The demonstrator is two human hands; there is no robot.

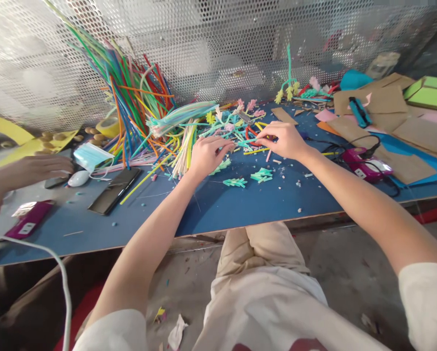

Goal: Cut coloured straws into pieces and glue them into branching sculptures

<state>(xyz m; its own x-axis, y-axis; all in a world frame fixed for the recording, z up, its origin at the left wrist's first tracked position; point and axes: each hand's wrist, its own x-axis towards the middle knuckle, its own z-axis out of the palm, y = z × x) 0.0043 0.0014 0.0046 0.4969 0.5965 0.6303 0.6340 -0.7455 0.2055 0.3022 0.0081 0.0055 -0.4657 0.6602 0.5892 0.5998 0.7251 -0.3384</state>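
A thin teal straw [248, 142] lies stretched between a person's two hands above the blue tabletop [240, 204], just in front of the big tangle of coloured straws [141, 107] that leans against the perforated metal screen [218, 44]. The left hand [208, 155] curls its fingers together over one end of the straw, fingertips pinching it; the right hand [284, 139] pinches the other end between thumb and forefinger, the remaining fingers bent close. Just nearer the table edge than the teal straw sit small bundles of cut teal pieces [261, 175], with loose scraps scattered around them. Left of the straw pile lie a dark phone [115, 190], a folded face mask [90, 156] and a roll of yellow tape [108, 126]. A second person's hand [28, 170] rests on the table at the far left, beside a magenta device [30, 218]. To the right of the straws, a similar magenta device [365, 165] with a black cable lies by sheets of brown cardboard [405, 131].
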